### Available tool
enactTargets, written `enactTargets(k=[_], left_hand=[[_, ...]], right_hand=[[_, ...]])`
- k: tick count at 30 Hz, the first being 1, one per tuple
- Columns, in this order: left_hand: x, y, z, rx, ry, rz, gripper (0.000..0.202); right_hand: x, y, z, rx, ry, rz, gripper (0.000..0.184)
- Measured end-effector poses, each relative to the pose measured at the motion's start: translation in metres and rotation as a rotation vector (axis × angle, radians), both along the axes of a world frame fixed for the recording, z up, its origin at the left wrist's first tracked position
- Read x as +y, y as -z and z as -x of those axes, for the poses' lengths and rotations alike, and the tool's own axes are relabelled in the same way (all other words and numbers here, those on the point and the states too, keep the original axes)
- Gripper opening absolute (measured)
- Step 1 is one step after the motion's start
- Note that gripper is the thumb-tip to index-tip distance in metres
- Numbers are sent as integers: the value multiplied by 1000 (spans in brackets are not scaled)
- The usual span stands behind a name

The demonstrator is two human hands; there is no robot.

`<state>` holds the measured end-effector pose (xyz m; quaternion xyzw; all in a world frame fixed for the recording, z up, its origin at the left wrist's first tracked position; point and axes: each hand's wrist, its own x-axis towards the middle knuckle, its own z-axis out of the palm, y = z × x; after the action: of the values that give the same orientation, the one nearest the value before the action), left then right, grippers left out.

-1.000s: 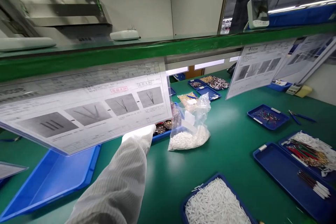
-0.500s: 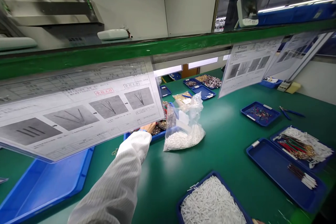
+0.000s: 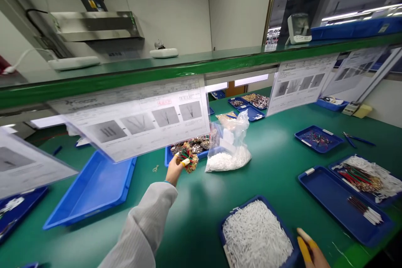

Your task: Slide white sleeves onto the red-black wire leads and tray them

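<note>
My left hand (image 3: 176,168), with covers on its fingertips, is closed on a bundle of red and green wires with gold ends (image 3: 189,160). It holds the bundle just in front of a blue bin (image 3: 168,157) that contains more wire bundles (image 3: 197,146), partly hidden by a hanging sheet. My right hand (image 3: 310,249), cut off by the bottom edge, has yellow finger covers and its fingers stretched out with nothing visible in them. It is beside a blue tray (image 3: 222,226) heaped with short white tubes (image 3: 256,234).
A clear bag of white pieces (image 3: 228,159) stands right of the bin. An empty-looking blue tray (image 3: 94,188) lies at left. Trays with wires and white-ended parts (image 3: 329,201) sit at right, near pliers (image 3: 358,139). Printed sheets (image 3: 141,121) hang from the green-edged shelf (image 3: 176,69).
My left hand has come out of the blue bin toward me, now with a wire bundle in it. The view has shifted left, and more of my right hand shows.
</note>
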<state>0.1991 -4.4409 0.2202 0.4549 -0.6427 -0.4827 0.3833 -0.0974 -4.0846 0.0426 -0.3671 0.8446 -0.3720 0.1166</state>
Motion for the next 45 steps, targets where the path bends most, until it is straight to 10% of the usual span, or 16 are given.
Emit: enactTargets(k=[7,12,22,32,45], left_hand=[[136,33,7,432,181,-574,29],[191,53,17,544,96,-810,31],[245,96,-8,503,-328,-971,30],[274,102,-5,584,-335,-1062,58],[283,114,2,518,-160,-1090,16]], right_hand=[[-32,-2,22,-201,-162,-170,21],[-37,-10,21,-315,-287,-160,21],[-51,20,26,-500,-417,-190,18],[-31,30,50,-391,-428,-219,18],[-68,-26,56,9,-700,-504,16]])
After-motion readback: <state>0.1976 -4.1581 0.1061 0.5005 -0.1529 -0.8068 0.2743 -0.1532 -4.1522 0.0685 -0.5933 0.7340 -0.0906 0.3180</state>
